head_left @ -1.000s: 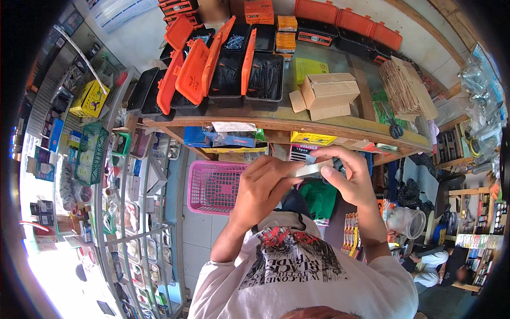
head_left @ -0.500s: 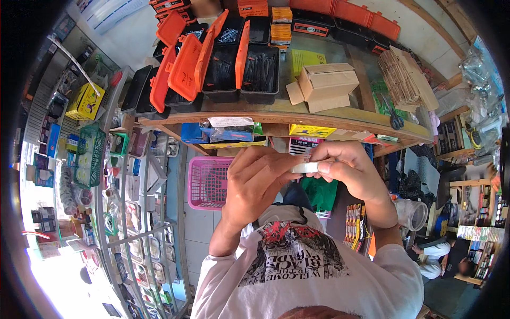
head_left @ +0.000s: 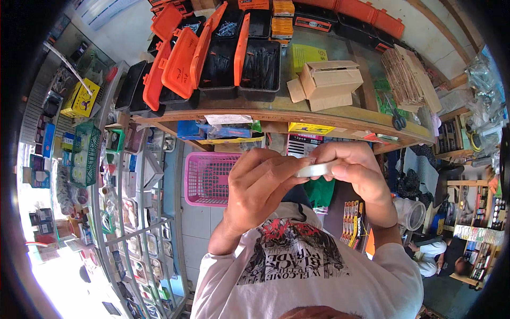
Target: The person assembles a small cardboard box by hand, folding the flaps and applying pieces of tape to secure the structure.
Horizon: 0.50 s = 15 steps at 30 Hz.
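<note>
In front of my chest, both hands meet at a small whitish roll [head_left: 314, 170], seen nearly edge-on; it looks like a roll of tape. My right hand [head_left: 359, 171] grips its right end, thumb along the near side and fingers curled behind. The fingers of my left hand [head_left: 261, 178] are pinched at its left edge, partly hiding it. Whether a loose end is between those fingertips is too small to see. Beyond the hands is a glass-topped counter, with an open brown cardboard box [head_left: 330, 87] on it.
Black cases with raised orange lids [head_left: 180, 64] hold dark and metallic pieces on the counter [head_left: 255, 118]. Scissors [head_left: 396, 117] and stacked flat cardboard [head_left: 406, 80] lie at right. A pink basket [head_left: 192, 181] sits low at left, beside glass shelving. Another person [head_left: 451, 260] is at far right.
The roll and the fingers around it have shifted slightly, with more of the roll's right part showing. Both hands keep their hold. The whole view has moved a little.
</note>
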Available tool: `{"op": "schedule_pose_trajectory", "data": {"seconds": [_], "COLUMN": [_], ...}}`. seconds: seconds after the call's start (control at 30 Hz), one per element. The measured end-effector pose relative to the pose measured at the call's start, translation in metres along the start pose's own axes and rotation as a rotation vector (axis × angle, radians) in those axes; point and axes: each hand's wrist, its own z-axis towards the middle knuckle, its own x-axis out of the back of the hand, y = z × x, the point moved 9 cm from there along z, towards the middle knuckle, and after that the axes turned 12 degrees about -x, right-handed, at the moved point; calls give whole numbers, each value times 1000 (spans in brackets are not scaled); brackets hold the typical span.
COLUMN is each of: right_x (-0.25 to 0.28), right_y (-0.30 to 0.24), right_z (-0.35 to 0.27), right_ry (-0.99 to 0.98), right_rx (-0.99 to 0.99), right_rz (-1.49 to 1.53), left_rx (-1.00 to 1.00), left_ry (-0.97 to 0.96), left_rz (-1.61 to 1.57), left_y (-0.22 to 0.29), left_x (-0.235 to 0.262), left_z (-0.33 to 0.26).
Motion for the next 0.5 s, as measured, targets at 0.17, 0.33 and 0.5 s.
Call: {"op": "schedule_pose_trajectory", "data": {"seconds": [0.17,0.33,0.5], "right_x": [1,0,3], "right_y": [-3,7,18], "right_z": [0,6,11], "right_ry": [-43,-30,5], "right_rx": [61,58,5], "right_rz": [-51,-66,-112], "left_rx": [-51,-90,-67], "left_ry": [10,-36,-66], "left_rz": [4,76,30], "left_y": [5,10,-1], "left_x": [1,0,-9], "left_z": [6,3,-9]}}
